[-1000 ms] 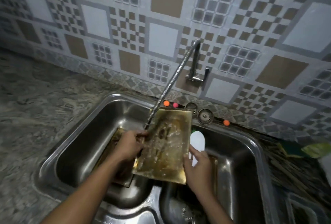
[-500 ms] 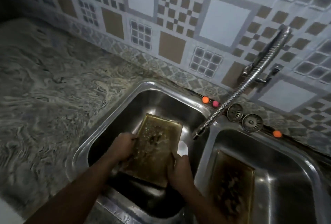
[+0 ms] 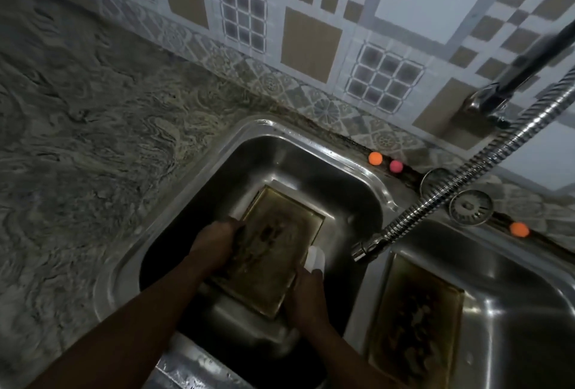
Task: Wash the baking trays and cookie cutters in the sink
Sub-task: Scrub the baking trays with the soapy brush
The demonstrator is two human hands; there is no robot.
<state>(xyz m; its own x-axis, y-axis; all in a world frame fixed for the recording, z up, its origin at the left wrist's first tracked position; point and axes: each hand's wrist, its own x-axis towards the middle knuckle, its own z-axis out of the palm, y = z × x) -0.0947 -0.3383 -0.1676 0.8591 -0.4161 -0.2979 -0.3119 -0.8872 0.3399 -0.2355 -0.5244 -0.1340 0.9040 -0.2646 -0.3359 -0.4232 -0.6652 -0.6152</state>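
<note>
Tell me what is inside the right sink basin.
A baking tray with dark residue lies in the right basin. It covers the floor under it, so the drain cannot be seen.

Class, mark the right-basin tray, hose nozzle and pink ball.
right-basin tray [image 3: 413, 323], head view, stained floor.
hose nozzle [image 3: 362, 252], head view, metal tip.
pink ball [image 3: 396, 166], head view, centre.

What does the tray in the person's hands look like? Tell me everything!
The baking tray is a golden-brown metal rectangle with a low rim, streaked with dark grime. It is held low inside the sink's left basin. The left hand grips its left edge; the right hand holds its right edge, with a small white object beside it.
</note>
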